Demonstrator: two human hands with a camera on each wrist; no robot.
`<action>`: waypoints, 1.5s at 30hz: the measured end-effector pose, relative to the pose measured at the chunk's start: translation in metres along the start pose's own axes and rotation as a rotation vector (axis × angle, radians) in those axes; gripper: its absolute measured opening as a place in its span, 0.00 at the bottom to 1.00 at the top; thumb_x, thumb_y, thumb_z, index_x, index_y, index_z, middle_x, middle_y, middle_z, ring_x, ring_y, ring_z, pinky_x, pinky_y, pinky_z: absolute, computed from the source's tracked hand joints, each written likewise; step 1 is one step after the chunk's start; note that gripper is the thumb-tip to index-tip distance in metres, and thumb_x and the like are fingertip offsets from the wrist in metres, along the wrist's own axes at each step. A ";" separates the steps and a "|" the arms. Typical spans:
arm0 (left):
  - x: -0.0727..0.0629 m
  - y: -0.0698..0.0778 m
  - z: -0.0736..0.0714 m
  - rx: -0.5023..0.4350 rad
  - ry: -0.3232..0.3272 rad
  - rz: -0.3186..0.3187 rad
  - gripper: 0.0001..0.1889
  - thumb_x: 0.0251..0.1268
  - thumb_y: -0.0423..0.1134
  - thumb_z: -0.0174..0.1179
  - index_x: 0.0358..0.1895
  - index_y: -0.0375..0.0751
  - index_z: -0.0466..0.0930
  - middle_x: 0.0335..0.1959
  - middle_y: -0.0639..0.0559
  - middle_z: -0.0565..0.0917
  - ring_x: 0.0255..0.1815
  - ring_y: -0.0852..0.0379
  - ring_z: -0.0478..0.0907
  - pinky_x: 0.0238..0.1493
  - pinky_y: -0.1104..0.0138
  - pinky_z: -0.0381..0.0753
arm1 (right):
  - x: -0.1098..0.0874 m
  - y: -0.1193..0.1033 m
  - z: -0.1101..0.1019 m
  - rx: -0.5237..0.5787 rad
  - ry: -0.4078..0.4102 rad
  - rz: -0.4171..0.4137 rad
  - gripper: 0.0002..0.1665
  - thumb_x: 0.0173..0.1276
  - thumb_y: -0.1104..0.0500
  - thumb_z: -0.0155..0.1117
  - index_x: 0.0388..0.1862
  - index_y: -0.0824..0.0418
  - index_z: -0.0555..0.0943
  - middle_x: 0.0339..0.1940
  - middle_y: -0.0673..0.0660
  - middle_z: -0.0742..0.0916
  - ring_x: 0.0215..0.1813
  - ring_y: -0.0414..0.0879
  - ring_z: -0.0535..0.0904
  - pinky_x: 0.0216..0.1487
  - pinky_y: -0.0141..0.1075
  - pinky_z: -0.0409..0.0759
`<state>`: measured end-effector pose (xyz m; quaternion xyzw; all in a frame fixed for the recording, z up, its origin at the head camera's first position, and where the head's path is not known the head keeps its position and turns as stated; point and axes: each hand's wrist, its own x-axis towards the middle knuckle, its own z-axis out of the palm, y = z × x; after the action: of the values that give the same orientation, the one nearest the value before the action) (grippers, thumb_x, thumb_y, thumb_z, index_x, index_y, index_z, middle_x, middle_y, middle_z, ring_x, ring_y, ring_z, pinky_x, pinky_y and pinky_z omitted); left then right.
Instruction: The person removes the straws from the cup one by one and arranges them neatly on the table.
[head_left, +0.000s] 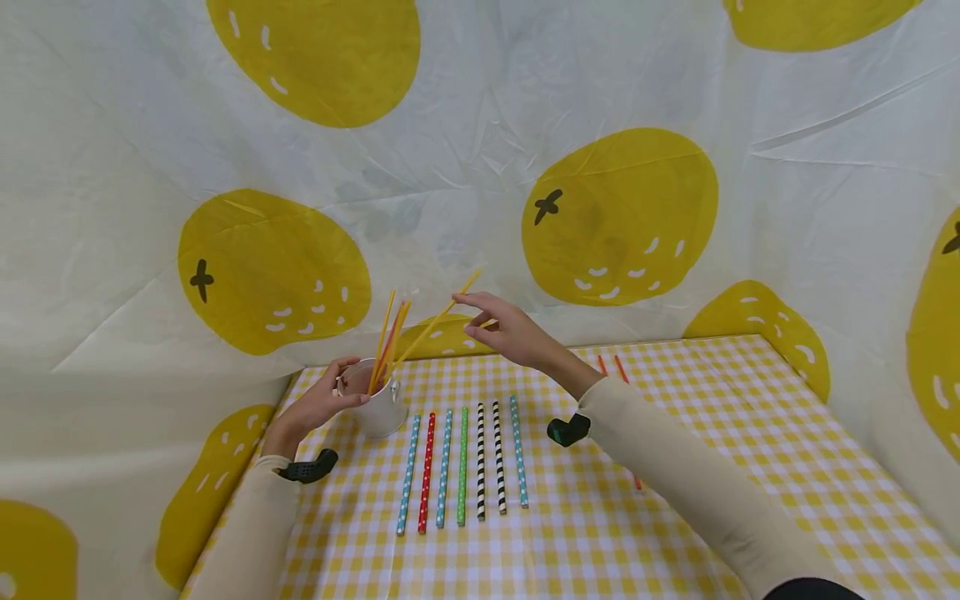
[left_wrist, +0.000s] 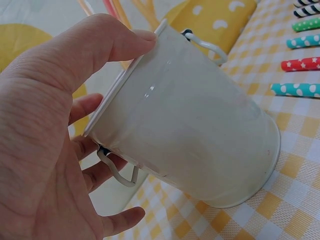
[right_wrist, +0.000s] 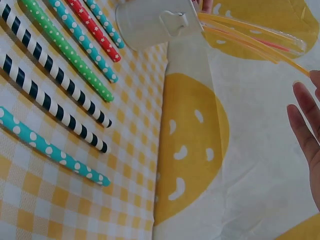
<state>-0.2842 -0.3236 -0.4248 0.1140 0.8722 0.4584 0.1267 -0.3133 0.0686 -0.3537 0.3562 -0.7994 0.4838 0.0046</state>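
Note:
My left hand (head_left: pixel 318 408) grips the rim of a small white metal bucket (head_left: pixel 384 415), which stands on the table. In the left wrist view, the thumb (left_wrist: pixel 115 37) lies over the rim and the other fingers are on the far side. Several thin orange and red plastic straws (head_left: pixel 389 340) lean in the bucket. My right hand (head_left: pixel 510 329) is raised right of the bucket and pinches the upper part of an orange straw (head_left: pixel 432 323), whose lower end reaches down to the bucket's mouth. In the right wrist view, that hand (right_wrist: pixel 311 130) is partly cut off.
Several patterned paper straws lie in a row in front: blue dotted (head_left: pixel 408 475), red (head_left: pixel 427 473), green (head_left: pixel 462 467) and black-striped (head_left: pixel 482 462). Thin red straws (head_left: pixel 622 368) lie partly under my right forearm. A lemon-print cloth (head_left: pixel 480 167) hangs behind the checked tablecloth (head_left: pixel 750 433).

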 end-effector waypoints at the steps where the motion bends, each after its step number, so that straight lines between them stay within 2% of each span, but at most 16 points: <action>1: 0.000 0.000 0.000 -0.002 -0.002 0.003 0.43 0.72 0.42 0.64 0.81 0.45 0.46 0.67 0.34 0.57 0.67 0.36 0.56 0.58 0.44 0.65 | -0.001 0.000 -0.002 0.002 0.005 -0.001 0.33 0.78 0.58 0.60 0.78 0.42 0.66 0.77 0.44 0.68 0.59 0.44 0.80 0.52 0.40 0.83; 7: 0.000 -0.001 0.000 -0.016 -0.009 0.016 0.43 0.72 0.42 0.64 0.81 0.44 0.46 0.67 0.34 0.57 0.64 0.36 0.57 0.57 0.46 0.65 | -0.008 0.004 -0.012 0.011 0.054 -0.009 0.34 0.78 0.59 0.61 0.78 0.42 0.66 0.76 0.45 0.70 0.58 0.47 0.81 0.54 0.43 0.82; 11: 0.000 -0.001 0.000 -0.027 -0.007 0.015 0.43 0.71 0.43 0.65 0.80 0.44 0.47 0.64 0.34 0.58 0.63 0.37 0.57 0.56 0.46 0.65 | -0.013 0.004 -0.018 0.025 0.097 -0.025 0.34 0.77 0.64 0.60 0.78 0.49 0.66 0.76 0.51 0.72 0.58 0.53 0.81 0.60 0.49 0.79; 17: 0.000 -0.001 0.000 -0.016 -0.005 0.013 0.42 0.72 0.42 0.64 0.80 0.43 0.48 0.60 0.35 0.59 0.62 0.38 0.57 0.54 0.47 0.64 | -0.028 -0.019 -0.031 0.063 0.131 -0.012 0.31 0.76 0.69 0.59 0.76 0.59 0.69 0.74 0.61 0.73 0.58 0.60 0.80 0.59 0.54 0.78; 23: 0.002 -0.003 -0.002 -0.013 -0.004 0.024 0.42 0.72 0.41 0.64 0.80 0.43 0.48 0.60 0.34 0.59 0.59 0.38 0.57 0.53 0.48 0.64 | -0.039 -0.027 -0.044 0.089 0.154 0.012 0.28 0.76 0.67 0.60 0.73 0.61 0.73 0.72 0.62 0.75 0.59 0.59 0.79 0.60 0.54 0.77; 26: 0.003 -0.003 -0.002 -0.012 0.001 0.021 0.42 0.71 0.42 0.65 0.80 0.43 0.48 0.60 0.33 0.59 0.59 0.38 0.57 0.53 0.48 0.64 | -0.045 -0.019 -0.049 0.094 0.179 0.037 0.26 0.75 0.66 0.62 0.71 0.60 0.75 0.70 0.62 0.77 0.58 0.59 0.79 0.60 0.52 0.77; 30: 0.002 -0.003 -0.001 -0.005 -0.005 0.010 0.42 0.71 0.43 0.65 0.80 0.43 0.48 0.60 0.34 0.59 0.59 0.38 0.57 0.53 0.48 0.64 | -0.054 0.006 -0.052 0.085 0.205 0.073 0.24 0.74 0.65 0.64 0.67 0.61 0.77 0.68 0.61 0.79 0.58 0.60 0.80 0.58 0.47 0.79; 33: 0.002 -0.002 0.000 0.003 -0.008 -0.001 0.42 0.72 0.44 0.64 0.80 0.44 0.48 0.59 0.35 0.59 0.60 0.39 0.57 0.53 0.49 0.65 | -0.061 0.025 -0.054 0.067 0.211 0.102 0.22 0.74 0.62 0.66 0.65 0.59 0.78 0.66 0.59 0.80 0.58 0.58 0.81 0.55 0.42 0.81; 37: 0.002 -0.002 0.001 0.003 -0.002 -0.002 0.42 0.72 0.43 0.64 0.80 0.44 0.48 0.63 0.35 0.59 0.63 0.38 0.57 0.56 0.47 0.65 | -0.070 0.035 -0.058 0.053 0.212 0.150 0.20 0.72 0.56 0.69 0.62 0.54 0.80 0.63 0.55 0.82 0.56 0.54 0.82 0.51 0.37 0.83; 40: 0.002 -0.003 0.000 -0.002 0.000 0.005 0.42 0.72 0.43 0.64 0.80 0.44 0.48 0.64 0.34 0.59 0.63 0.37 0.58 0.56 0.47 0.65 | -0.075 0.038 -0.061 0.073 0.202 0.168 0.20 0.72 0.57 0.69 0.60 0.54 0.79 0.62 0.57 0.81 0.55 0.53 0.83 0.51 0.39 0.84; 45: 0.001 -0.003 0.000 -0.002 0.003 0.017 0.41 0.73 0.42 0.63 0.80 0.45 0.48 0.58 0.35 0.59 0.60 0.39 0.58 0.52 0.48 0.64 | -0.084 0.043 -0.066 0.087 0.176 0.189 0.20 0.73 0.61 0.67 0.62 0.55 0.77 0.62 0.59 0.79 0.55 0.55 0.83 0.52 0.44 0.84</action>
<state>-0.2853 -0.3252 -0.4274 0.1206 0.8709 0.4607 0.1218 -0.2976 0.1795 -0.3811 0.2352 -0.8041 0.5458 0.0137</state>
